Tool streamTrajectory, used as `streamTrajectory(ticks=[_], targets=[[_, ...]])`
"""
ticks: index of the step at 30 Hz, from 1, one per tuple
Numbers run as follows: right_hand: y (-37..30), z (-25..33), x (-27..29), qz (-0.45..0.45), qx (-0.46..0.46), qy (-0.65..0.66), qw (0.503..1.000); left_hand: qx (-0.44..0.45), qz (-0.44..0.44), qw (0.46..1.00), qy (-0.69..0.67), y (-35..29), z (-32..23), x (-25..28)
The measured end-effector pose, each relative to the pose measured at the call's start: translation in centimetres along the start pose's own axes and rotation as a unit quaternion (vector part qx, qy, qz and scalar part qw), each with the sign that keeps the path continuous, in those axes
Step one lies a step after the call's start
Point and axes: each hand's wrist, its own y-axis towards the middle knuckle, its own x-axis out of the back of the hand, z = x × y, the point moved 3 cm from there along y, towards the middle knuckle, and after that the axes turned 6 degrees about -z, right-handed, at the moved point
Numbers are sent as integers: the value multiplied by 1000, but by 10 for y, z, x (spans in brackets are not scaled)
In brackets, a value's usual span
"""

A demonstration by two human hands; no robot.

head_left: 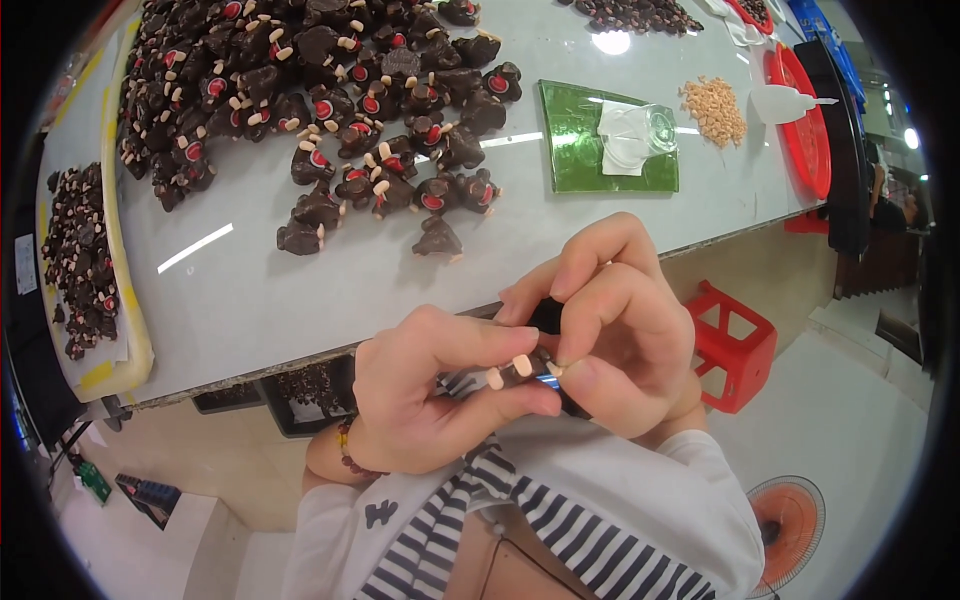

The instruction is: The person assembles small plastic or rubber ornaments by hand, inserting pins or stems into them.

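Before my chest, my left hand [430,390] pinches a small dark brown figure [519,374] between thumb and forefinger. Two pale pink-cream pegs stick out of the figure's near side. My right hand [625,335] is closed at the figure's other side, thumb and forefinger tips together on a small pale piece [554,368]. Those fingers partly cover both the piece and the figure. Something black shows behind the fingertips, too hidden to name. Ahead on the table lies a heap of similar dark brown figures [317,163], many with red discs and pale pegs.
The light table [220,310] ends just beyond my hands. On it are a green tile [575,165] with white tissue and a clear dish, a pile of small cream pieces [714,110] and a red tray [797,120]. A red stool [735,350] and a fan [787,530] stand right.
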Motion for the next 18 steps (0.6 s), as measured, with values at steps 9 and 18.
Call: streamTrajectory(ticks=[9, 18], targets=[[-1, -3, -1, 0, 38, 1, 999, -75, -10, 994, 73, 4, -2, 1], [-3, -3, -4, -9, 29, -9, 1000, -129, -4, 988, 90, 4, 2, 0]])
